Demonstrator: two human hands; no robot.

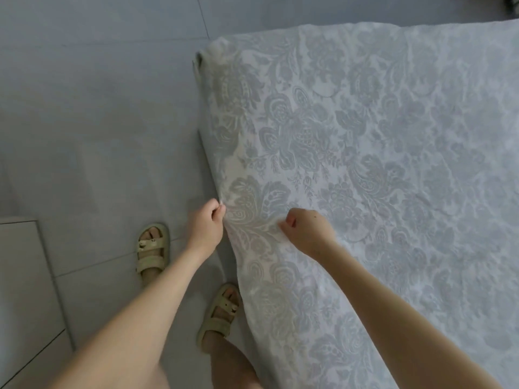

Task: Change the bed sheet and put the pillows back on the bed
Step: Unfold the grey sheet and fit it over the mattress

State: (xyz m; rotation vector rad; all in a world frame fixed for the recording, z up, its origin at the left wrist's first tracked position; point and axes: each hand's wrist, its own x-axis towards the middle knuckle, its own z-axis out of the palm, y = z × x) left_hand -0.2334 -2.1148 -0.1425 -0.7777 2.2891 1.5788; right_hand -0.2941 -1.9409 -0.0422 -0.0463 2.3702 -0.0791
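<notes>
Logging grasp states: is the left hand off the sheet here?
No, the left hand pinches the floral sheet at its side edge.

bed sheet (365, 164): white ground, grey-blue floral and paisley damask pattern all over, tinted cream along its near left edge | floor (98, 108): pale grey tiles, thin darker joints | 2 sandals (153, 249): pale beige-olive straps and soles, both alike | panel (19, 276) at lower left: off-white, plain, no pattern
</notes>
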